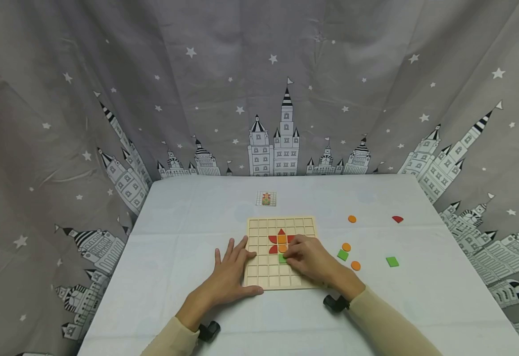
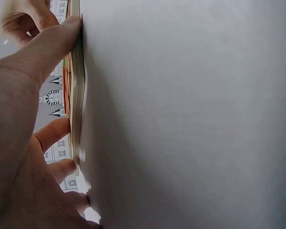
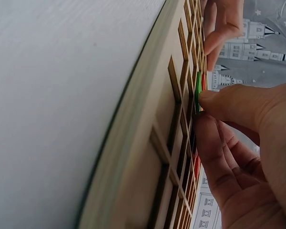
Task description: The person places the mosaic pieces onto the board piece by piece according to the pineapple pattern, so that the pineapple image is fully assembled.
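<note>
Nearest, two beige sleeves (image 1: 172,340) reach in over the white desk (image 1: 188,222), a black device (image 1: 209,331) at each wrist. The left hand (image 1: 229,278) lies at the near left corner of the gridded wooden board (image 1: 259,283), its fingers spread and relaxed, thumb against the near edge and other fingers at the left edge. The right hand (image 1: 311,259) comes over the board's right edge, its fingers pinching a green square (image 1: 282,259) at the middle of the grid; whether that square is seated I cannot tell. Just beyond it on the board are an orange disc (image 1: 283,248), an orange square (image 1: 282,239), curved red pieces (image 1: 273,239) on both sides, partly hidden by the right hand, and a red triangle (image 1: 281,231) farthest.

Between the board and the desk's right edge lie, near to far, an orange round (image 1: 355,265), two green tiles (image 1: 392,261), another orange round, then one more level with a red wedge (image 1: 398,219). Near the desk's far edge is a small pattern card (image 1: 266,199). Behind hangs a grey curtain (image 1: 259,44) printed with castles and stars.
</note>
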Tool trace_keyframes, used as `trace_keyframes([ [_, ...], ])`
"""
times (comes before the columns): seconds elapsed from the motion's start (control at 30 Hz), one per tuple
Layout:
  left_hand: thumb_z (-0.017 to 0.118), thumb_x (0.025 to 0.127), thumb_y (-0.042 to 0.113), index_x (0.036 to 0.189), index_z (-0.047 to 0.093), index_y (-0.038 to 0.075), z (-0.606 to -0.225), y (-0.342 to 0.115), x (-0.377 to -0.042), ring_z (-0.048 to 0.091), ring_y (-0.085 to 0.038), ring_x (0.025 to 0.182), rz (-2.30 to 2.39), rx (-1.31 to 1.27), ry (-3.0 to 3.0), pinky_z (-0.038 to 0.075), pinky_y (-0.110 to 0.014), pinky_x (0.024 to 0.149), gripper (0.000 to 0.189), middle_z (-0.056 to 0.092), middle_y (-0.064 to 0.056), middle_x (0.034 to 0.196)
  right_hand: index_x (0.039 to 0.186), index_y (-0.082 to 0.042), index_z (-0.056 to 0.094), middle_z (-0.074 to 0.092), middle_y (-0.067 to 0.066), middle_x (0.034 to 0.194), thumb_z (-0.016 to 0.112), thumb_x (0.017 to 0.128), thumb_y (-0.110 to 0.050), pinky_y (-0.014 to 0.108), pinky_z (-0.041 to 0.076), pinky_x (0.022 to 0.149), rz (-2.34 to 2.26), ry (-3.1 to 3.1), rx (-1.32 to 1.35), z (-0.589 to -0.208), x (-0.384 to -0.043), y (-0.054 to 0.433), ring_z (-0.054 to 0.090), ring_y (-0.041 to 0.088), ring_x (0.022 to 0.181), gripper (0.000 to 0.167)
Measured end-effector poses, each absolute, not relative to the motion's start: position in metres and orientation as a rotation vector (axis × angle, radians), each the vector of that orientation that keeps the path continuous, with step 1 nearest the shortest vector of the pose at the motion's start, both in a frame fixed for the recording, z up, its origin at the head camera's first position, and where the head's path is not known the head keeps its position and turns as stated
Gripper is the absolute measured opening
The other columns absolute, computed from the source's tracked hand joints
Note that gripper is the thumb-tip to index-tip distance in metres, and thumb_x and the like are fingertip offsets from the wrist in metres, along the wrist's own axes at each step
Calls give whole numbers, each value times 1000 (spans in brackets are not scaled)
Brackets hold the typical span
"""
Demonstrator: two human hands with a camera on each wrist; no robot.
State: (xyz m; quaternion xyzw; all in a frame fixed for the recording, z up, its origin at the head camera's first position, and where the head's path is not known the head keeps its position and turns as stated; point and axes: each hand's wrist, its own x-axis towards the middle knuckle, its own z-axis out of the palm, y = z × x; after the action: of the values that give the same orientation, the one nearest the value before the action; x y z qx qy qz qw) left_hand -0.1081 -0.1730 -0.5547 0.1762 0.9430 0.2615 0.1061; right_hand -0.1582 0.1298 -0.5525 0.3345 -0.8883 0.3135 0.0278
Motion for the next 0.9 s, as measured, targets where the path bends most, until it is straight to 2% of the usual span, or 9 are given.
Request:
trace_keyframes([
  [0.27,98,88,64,162,57,8,-553,-174,-106,8,-60,181,799,532,2786,3,-96,132,101,18,-21,196,108,-7,91,80,5,108,91,98,-1,23,63,78,1021,-2668,1023,-555,-162,150,73,13,90,12],
  [0.43,97,88,65,162,56,8,-553,-174,-106,7,-60,181,800,526,2780,2,-96,133,102,17,-21,196,112,-8,90,79,4,108,90,101,-5,23,62,78,991,-2731,927,-551,-165,166,71,13,88,11],
  [0.67,96,89,66,163,56,9,-553,-174,-106,7,-60,181,791,531,2781,2,-96,133,102,17,-21,196,121,-11,89,79,4,116,93,100,-12,27,59,82,959,-2812,693,-547,-176,194,69,16,96,21],
  [0.9,97,89,64,162,56,8,-551,-173,-106,7,-61,181,791,535,2782,2,-96,132,101,17,-22,196,131,-8,86,77,12,125,94,100,-16,30,58,83,908,-2817,539,-550,-194,228,69,23,100,33],
])
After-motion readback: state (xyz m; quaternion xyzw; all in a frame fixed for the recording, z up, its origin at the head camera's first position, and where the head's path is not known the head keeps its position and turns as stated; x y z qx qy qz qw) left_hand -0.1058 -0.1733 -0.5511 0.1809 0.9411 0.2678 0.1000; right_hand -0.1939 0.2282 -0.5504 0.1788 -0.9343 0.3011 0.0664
